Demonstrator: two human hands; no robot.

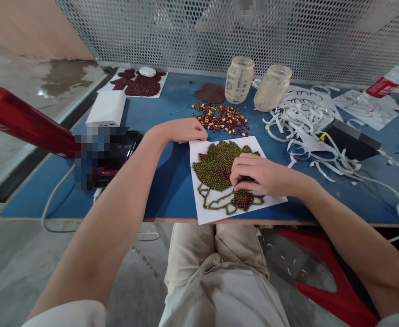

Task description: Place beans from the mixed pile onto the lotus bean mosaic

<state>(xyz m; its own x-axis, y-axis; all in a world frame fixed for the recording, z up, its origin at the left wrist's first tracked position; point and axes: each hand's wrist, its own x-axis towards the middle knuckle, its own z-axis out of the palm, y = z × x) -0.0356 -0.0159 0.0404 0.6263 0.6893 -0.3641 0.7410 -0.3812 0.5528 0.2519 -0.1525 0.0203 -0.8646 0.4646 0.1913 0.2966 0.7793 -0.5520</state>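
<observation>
A white sheet of paper lies near the table's front edge, with a mosaic of green beans and some dark red beans on it. My right hand rests over the mosaic's right side, fingers pinched together; whatever is between the fingertips is hidden. At the sheet's upper left corner, my left hand is closed with its fingers curled under, and I cannot see what it holds. Just beyond it lies a loose pile of mixed beans and yellow kernels.
Two glass jars stand at the back by a perforated metal panel. Paper strips and a black box with a cable lie right. Left are a phone, a white power bank, a red can and another bean picture.
</observation>
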